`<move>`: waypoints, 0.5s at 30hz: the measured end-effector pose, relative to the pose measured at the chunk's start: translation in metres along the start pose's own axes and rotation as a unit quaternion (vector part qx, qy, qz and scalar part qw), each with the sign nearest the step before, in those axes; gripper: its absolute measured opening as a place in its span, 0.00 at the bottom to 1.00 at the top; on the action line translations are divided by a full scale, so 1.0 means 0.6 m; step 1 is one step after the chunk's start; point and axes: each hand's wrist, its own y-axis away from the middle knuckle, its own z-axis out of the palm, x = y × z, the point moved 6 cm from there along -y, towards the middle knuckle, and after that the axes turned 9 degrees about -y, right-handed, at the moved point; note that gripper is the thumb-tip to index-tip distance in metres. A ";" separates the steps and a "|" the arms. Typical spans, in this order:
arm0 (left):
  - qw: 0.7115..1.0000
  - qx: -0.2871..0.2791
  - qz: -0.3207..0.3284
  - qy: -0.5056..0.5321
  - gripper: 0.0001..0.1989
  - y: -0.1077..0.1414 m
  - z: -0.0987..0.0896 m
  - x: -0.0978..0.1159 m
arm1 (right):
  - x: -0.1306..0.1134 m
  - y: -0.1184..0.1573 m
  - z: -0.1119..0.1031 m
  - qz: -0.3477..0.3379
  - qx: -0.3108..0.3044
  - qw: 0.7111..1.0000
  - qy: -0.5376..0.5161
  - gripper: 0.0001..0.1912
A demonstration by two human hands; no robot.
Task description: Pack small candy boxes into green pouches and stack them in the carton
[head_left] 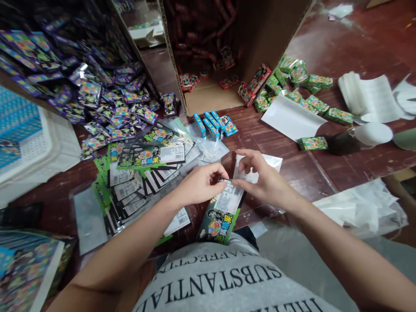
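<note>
Observed from beside the bench [308, 173], a dark red-brown wooden surface. The flat black-and-green printed packet with a white label panel [224, 216] lies at the near edge, in front of the person's grey shirt [224, 273], tilted, its far end up between the hands. Left hand [206, 182]: thumb and forefinger closed in a pinch on that far end. Right hand [263, 177]: half open, fingers curved, thumb tip at the same edge, a clear gap between thumb and forefinger; cannot tell whether another finger presses from behind.

Technique, my judgement: keep the left pinch firm but light and let the right thumb work along the edge, since thin, glossy stock probably creases or slips if pulled askew. Keeping the near end flat should help.

Poorly seen: the edge under the fingertips is mostly covered, so no telling whether it is open. A loose pile of matching black-and-green packets [157, 154], to the left, is partly behind the left forearm. Far side, the brown cardboard carton [214, 102] is dim inside; left, the white plastic basket [61, 151] is cut off by the view.
</note>
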 end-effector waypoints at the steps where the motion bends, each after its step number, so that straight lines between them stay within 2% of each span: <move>1: 1.000 0.003 0.001 0.001 0.05 0.003 -0.003 -0.001 | -0.007 0.009 0.003 -0.026 0.029 0.998 0.052 0.30; 3: 1.000 0.005 0.003 0.007 0.05 0.007 -0.006 -0.004 | -0.013 0.024 0.017 -0.051 0.060 0.990 0.121 0.30; 5: 1.000 -0.002 -0.003 0.010 0.09 0.009 -0.005 -0.008 | -0.010 0.031 0.036 -0.049 0.063 0.986 0.147 0.34; 8: 0.999 -0.024 -0.032 0.003 0.16 0.012 -0.008 -0.015 | -0.005 0.031 0.064 -0.047 0.040 0.989 0.131 0.39; 11: 0.998 -0.022 -0.049 0.030 0.15 0.033 -0.045 -0.022 | -0.006 0.037 0.073 -0.063 0.043 0.995 0.070 0.42; 13: 0.996 0.044 -0.053 0.061 0.13 0.065 -0.096 -0.030 | -0.001 0.053 0.062 -0.058 0.107 0.992 0.006 0.42; 15: 0.983 0.154 -0.055 0.079 0.20 0.115 -0.149 -0.043 | 0.012 0.076 0.055 -0.028 0.181 0.981 -0.061 0.43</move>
